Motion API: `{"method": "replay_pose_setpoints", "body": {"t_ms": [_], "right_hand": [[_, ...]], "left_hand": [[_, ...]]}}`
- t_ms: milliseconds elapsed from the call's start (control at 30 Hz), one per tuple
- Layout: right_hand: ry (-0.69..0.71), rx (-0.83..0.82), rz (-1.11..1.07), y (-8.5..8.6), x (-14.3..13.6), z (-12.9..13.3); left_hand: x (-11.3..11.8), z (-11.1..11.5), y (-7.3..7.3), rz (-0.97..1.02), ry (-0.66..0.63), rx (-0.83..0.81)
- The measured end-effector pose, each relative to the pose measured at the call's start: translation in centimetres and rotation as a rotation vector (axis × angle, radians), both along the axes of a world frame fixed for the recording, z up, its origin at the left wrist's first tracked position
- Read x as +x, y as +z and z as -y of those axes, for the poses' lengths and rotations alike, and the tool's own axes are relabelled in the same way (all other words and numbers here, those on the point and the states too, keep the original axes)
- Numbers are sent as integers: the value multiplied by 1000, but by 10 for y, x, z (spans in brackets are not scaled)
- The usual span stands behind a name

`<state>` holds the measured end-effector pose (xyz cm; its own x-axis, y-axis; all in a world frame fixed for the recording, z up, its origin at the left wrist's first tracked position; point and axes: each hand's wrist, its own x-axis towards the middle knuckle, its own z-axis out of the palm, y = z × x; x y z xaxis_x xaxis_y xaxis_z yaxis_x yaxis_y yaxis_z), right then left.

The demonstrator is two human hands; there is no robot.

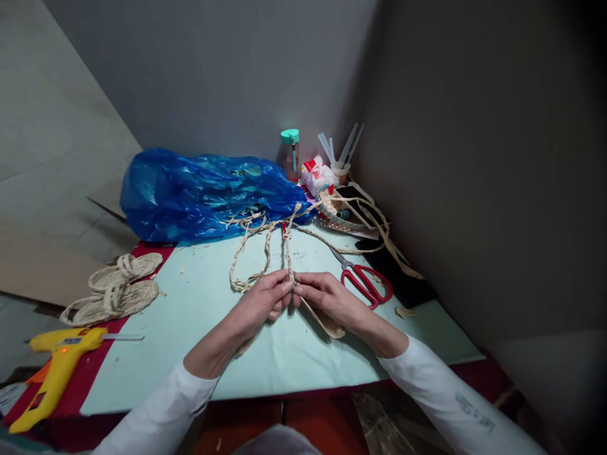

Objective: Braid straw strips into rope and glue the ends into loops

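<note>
A braided straw cord (289, 253) runs from a small red clip (284, 229) toward me. Both hands pinch its near end in the middle of the table. My left hand (265, 296) is closed on the braid from the left. My right hand (325, 294) grips it from the other side, fingertips nearly touching those of the left. Loose flat strands (327, 323) trail below my right hand toward the table's front. More of the braid loops across the table behind my hands. The fingertips partly hide where the strands cross.
Left are woven straw sandals (128, 287) and a yellow glue gun (59, 366). Red-handled scissors (367, 284) lie right of my hands. Behind are a blue plastic bag (203, 196), a jar with a green lid (290, 151), a cup of glue sticks (340, 170) and a woven basket (327, 205).
</note>
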<state>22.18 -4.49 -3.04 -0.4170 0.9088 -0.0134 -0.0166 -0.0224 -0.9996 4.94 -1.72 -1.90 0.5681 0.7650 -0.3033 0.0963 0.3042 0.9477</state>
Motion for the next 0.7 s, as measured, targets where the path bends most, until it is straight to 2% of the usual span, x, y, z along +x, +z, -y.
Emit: {"method": "replay_pose_setpoints", "body": {"t_ms": [133,233,300,400,500,633,700], "right_hand": [[-7,230,326,5,-1,5],[-97,458,643,2,-5,11],[-145,555,762,-3,-6,13],[-138,632,802,-7,-5,16],[-103,691,775,-2,-3,19],[-95,624,602,21,12,20],[-216,550,624,36,30,14]], "left_hand": [[-6,0,-1,-27,97,-23],[-9,0,-4,-126,170,73],[-10,0,-5,-186,208,135],[-10,-1,-5,-206,218,161],[-10,-1,-2,-180,196,144],[-11,-2,-2,-131,190,116],[-12,-2,-3,-132,191,109]]}}
